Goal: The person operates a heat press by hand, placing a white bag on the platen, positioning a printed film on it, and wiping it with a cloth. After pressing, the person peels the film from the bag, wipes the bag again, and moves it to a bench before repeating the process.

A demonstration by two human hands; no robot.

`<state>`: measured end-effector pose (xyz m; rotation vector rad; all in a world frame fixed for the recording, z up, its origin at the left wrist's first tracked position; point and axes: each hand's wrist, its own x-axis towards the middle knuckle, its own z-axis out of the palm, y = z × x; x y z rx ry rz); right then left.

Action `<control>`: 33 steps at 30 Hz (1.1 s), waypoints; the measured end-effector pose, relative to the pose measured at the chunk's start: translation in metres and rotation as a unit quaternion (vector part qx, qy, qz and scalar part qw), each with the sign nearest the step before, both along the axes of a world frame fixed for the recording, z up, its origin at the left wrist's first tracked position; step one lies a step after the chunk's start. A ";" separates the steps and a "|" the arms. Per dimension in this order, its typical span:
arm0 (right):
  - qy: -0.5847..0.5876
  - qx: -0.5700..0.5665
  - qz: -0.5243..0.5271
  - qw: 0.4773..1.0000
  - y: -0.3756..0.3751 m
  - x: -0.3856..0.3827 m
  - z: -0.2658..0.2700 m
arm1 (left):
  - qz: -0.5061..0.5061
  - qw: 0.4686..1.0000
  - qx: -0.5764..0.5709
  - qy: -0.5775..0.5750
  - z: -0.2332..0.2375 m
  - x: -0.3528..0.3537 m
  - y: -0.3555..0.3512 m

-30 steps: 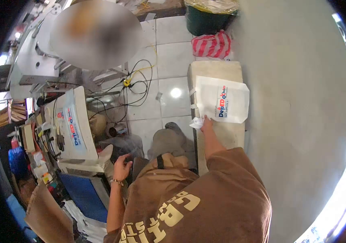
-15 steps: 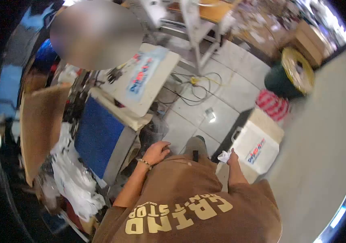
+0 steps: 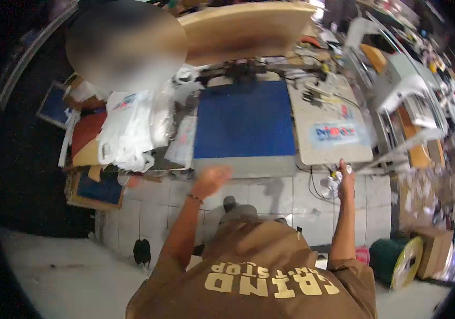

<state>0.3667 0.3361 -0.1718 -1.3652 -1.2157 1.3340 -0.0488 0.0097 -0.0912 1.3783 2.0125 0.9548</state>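
My right hand (image 3: 346,175) is raised and shut on a crumpled white wad (image 3: 333,183), paper or cloth. It hangs just below the front edge of a beige board (image 3: 334,146) printed with a red and blue logo. My left hand (image 3: 211,179) is lifted at the front edge of a blue padded platen (image 3: 243,119). Motion blur hides its fingers, and nothing shows in it. Behind the platen a tan board (image 3: 243,29) is tilted up.
A heap of white bags (image 3: 129,133) lies left of the platen. Cables (image 3: 318,186) hang under the beige board. Machines and cluttered shelves (image 3: 408,90) fill the right. A green spool (image 3: 395,260) and a cardboard box (image 3: 432,252) stand on the tiled floor, a black shoe (image 3: 142,251) to the left.
The view has swung from the bench with the white printed bag round to the blue platen. My right hand left the bag with the wad in it. My left hand has risen toward the platen.
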 end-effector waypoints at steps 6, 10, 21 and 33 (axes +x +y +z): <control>-0.170 0.149 0.176 0.958 -0.046 -0.108 0.054 | 0.372 0.858 0.113 0.336 0.074 -0.214 -0.039; -0.154 0.225 0.303 0.913 -0.113 -0.172 0.083 | 0.494 0.688 0.086 0.524 0.071 -0.331 -0.063; -0.286 0.242 0.311 0.874 -0.130 -0.201 0.035 | 0.386 0.820 0.053 0.419 0.153 -0.373 -0.118; -0.030 -0.131 0.358 0.924 -0.106 -0.244 0.086 | -0.084 0.962 0.100 0.239 0.085 0.012 0.072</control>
